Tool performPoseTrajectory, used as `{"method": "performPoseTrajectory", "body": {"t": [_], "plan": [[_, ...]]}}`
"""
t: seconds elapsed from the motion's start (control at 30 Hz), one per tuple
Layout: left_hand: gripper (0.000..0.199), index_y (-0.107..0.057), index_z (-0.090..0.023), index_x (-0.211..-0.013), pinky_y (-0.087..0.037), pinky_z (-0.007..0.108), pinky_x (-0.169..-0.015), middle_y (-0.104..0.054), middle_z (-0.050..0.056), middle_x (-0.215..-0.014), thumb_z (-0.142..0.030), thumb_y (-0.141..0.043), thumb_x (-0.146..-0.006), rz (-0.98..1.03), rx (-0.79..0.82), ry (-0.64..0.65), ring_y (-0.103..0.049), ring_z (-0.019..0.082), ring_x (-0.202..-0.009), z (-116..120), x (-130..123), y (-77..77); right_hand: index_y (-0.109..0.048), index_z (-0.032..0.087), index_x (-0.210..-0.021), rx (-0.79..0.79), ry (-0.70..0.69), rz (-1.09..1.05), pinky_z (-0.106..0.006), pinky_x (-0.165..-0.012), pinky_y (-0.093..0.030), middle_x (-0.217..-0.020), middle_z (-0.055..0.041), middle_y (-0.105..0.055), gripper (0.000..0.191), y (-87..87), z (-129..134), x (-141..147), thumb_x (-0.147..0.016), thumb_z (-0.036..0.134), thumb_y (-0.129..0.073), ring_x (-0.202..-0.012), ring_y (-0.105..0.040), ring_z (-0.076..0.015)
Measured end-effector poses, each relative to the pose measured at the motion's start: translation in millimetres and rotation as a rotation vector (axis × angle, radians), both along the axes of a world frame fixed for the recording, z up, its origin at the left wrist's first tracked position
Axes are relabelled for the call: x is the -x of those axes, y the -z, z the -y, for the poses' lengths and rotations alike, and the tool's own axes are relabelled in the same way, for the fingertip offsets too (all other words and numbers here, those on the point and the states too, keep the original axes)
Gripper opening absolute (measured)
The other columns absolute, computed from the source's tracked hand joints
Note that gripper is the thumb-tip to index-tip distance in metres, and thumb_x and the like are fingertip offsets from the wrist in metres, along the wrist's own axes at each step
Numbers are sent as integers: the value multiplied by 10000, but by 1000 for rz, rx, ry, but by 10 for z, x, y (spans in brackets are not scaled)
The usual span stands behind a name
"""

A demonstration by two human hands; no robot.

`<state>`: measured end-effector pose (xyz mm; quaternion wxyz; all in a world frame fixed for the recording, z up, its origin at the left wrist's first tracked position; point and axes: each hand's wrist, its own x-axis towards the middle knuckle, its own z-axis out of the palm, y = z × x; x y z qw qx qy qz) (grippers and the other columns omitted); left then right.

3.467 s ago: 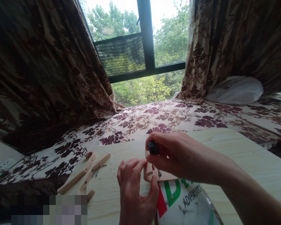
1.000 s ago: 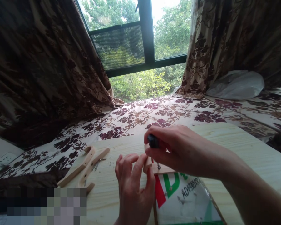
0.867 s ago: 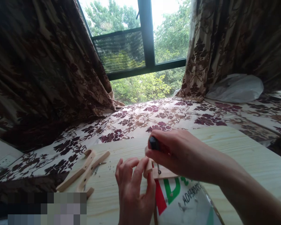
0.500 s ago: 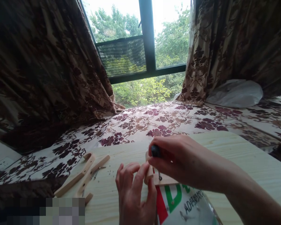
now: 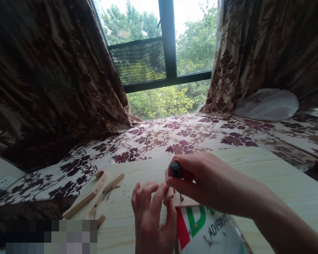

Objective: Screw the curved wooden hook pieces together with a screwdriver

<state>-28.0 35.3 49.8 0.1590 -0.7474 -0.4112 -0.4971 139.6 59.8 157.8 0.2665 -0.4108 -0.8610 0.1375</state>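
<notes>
My right hand (image 5: 201, 176) is closed around the dark handle of a screwdriver (image 5: 175, 169), its butt end toward me; the tip is hidden behind my fingers. My left hand (image 5: 154, 213) pinches a small pale wooden piece (image 5: 170, 195) between thumb and fingers. This piece meets a flat wooden strip (image 5: 188, 202), where a dark metal screw (image 5: 181, 198) shows just below my right hand. Under the strip lies a printed plastic bag (image 5: 205, 233) with red and green lettering. Both hands are close together over the board.
Left on the wooden board (image 5: 265, 183) lie curved wooden parts (image 5: 86, 203) with holes, beside thin metal pieces (image 5: 110, 192) and scattered small screws (image 5: 124, 193). Behind is a floral cloth (image 5: 159, 137). A white plastic bag (image 5: 267, 104) sits at the back right, below a curtain.
The screwdriver handle has turned and tilted slightly in my right hand. My left hand stays in nearly the same place on the wooden piece.
</notes>
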Motion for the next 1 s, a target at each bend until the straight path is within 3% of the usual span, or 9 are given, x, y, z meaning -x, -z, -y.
{"method": "performPoseTrajectory", "body": {"t": [0.2,0.47,0.73,0.93,1.0], "plan": [[347,-549,-154,-1126,-342,548,-1011,-535,67,-1006,-41,-582,-799,9,1,-22,-507,194,-994,5,-15,-6,-443,198,-675,-71,164,-1,-259,-522,-263,-599,29,-500,303,51,-92,4,-858,422,-536,-541,-364,-99],[327,-556,-148,-1101,-353,586,-999,-546,75,-1012,-39,-585,-794,34,33,1,-519,204,-1000,37,-18,0,-499,201,-712,28,-101,-76,-236,-510,-256,-634,53,-504,204,-33,14,-43,-871,323,-540,-554,-376,-77],[339,-558,-162,-1115,-352,584,-1009,-552,67,-1015,-49,-591,-797,45,40,-1,-527,198,-999,23,-43,-26,-441,198,-691,-85,127,-13,-262,-515,-240,-577,46,-456,298,32,-84,2,-885,412,-513,-527,-326,-89],[331,-552,-158,-1096,-354,587,-1005,-549,70,-1006,-38,-582,-789,38,42,-3,-523,201,-999,50,-14,15,-417,190,-663,-60,-83,-3,-248,-502,-237,-610,53,-467,267,3,-7,8,-868,313,-537,-540,-327,-75],[333,-551,-156,-1099,-352,589,-1004,-551,72,-1006,-41,-583,-788,29,46,-4,-521,204,-1001,49,-16,16,-414,187,-647,-65,-74,8,-250,-497,-232,-599,52,-458,287,6,-8,16,-870,323,-534,-533,-314,-75]]}}
